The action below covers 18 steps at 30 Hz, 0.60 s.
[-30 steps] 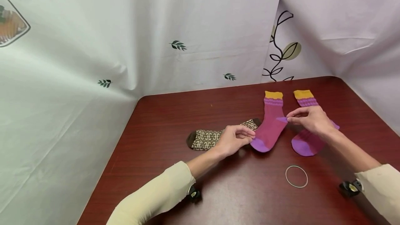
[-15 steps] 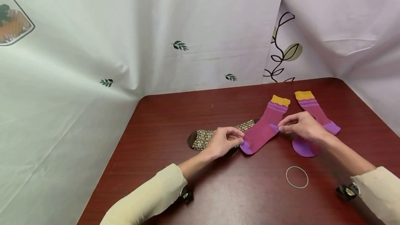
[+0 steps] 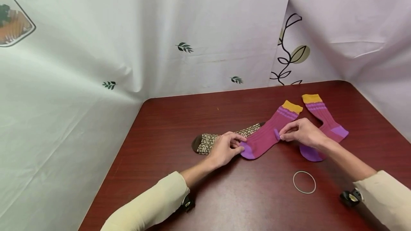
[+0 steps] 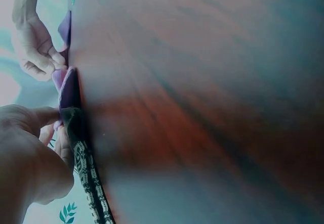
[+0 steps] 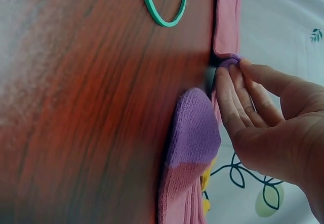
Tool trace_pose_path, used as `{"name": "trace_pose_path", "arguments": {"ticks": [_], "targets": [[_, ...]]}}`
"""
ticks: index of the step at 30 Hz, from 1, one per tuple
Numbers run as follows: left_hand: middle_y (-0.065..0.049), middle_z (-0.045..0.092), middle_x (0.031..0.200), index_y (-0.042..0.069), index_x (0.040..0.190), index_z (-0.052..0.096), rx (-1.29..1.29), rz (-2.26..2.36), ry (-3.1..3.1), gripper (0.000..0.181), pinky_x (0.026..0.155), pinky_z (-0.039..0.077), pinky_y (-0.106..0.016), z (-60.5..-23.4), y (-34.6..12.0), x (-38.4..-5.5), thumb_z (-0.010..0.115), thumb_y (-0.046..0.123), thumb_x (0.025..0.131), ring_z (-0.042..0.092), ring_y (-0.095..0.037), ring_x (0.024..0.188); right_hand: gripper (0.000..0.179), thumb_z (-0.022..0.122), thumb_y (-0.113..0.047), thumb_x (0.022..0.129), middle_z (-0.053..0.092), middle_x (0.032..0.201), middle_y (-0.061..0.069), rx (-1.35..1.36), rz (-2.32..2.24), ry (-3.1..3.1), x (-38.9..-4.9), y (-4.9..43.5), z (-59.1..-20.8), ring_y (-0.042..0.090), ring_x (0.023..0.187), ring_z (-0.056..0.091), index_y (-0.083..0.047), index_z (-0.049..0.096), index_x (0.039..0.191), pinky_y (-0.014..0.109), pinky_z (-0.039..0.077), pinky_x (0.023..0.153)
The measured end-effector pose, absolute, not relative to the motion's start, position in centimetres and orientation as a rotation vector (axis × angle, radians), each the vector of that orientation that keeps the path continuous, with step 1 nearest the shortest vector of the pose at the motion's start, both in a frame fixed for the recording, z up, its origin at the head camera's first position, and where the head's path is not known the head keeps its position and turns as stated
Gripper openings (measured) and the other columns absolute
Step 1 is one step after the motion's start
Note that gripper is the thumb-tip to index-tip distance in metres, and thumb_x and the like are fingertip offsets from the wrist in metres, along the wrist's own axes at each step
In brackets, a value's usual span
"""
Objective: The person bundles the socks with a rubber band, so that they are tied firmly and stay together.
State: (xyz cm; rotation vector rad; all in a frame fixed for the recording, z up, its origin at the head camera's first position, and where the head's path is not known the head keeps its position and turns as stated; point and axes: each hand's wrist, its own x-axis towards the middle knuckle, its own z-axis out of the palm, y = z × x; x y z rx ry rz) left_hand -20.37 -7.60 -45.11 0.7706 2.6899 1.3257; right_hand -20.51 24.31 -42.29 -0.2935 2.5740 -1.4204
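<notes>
A pink sock (image 3: 266,136) with a yellow cuff and purple toe and heel lies slanted on the table, partly over a brown-and-cream patterned sock (image 3: 207,143). My left hand (image 3: 224,149) pinches its purple toe. At the purple heel, my right hand (image 3: 303,132) pinches the fabric between thumb and fingertips; the right wrist view shows this purple bit (image 5: 230,61) at the fingertips. A matching pink sock (image 3: 327,117) lies to the right, partly hidden behind my right hand and forearm. My left hand covers part of the patterned sock.
A thin pale green band (image 5: 168,24) lies on the dark red wooden table (image 3: 250,195), nearer to me than the socks. White printed sheeting (image 3: 205,20) hangs behind and beside the table.
Both hands have moved left with the pink sock, taking it away from its match and further over the patterned sock. Its cuff has swung right, so it now lies slanted.
</notes>
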Motion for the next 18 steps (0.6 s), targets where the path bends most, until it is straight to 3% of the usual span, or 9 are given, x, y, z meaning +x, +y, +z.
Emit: {"name": "trace_pose_path", "arguments": {"ticks": [11, 18], "targets": [[0.0, 0.08, 0.103, 0.013, 0.113, 0.081, 0.805, 1.277, 2.723, 0.024, 0.077, 0.056, -0.017, -45.3, -7.6, -20.3, 0.086, 0.008, 0.09, 0.071, -0.001, 0.081, 0.033, 0.075, -0.015, 0.101, 0.079, 0.102, 0.015, -0.137, -1.517, 2.524, -21.8, 25.8, -42.2, 0.016, 0.09, 0.077, 0.012, 0.073, 0.12, 0.021, 0.058, 0.077], [-0.003, 0.079, 0.103, 0.009, 0.113, 0.078, 0.793, 1.356, 2.679, 0.026, 0.077, 0.057, -0.018, -45.6, -7.6, -20.4, 0.085, 0.004, 0.089, 0.071, -0.003, 0.082, 0.04, 0.071, -0.011, 0.103, 0.079, 0.105, 0.017, -0.034, -1.696, 2.527, -23.1, 26.6, -42.2, 0.007, 0.087, 0.076, 0.019, 0.064, 0.129, 0.023, 0.06, 0.08]]}}
